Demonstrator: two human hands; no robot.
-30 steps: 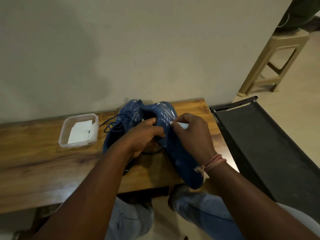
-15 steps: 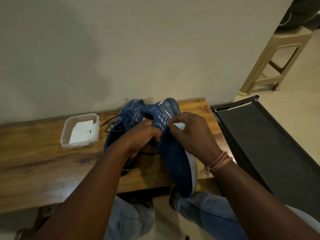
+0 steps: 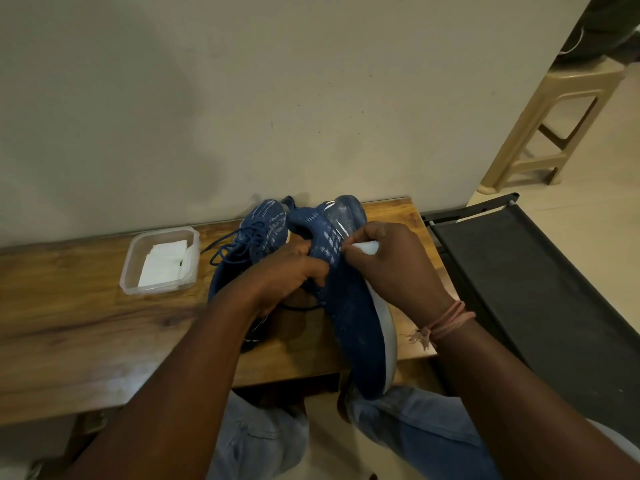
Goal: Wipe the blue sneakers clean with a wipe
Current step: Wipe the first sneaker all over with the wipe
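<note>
A clear plastic tub (image 3: 160, 260) holding folded white wipes (image 3: 162, 262) is set on the worktop (image 3: 69, 323). One blue sneaker (image 3: 353, 306) is gripped by the left hand (image 3: 291, 271), fingers curled; a wipe (image 3: 367, 247) is pinched against it by the right hand (image 3: 391, 268). The second sneaker (image 3: 256, 237) lies beside the tub.

Mesh-cloth sneaker (image 3: 353, 306), glossy wooden table (image 3: 86, 323)

Dim, warm light — soft, wide-angle edges.
</note>
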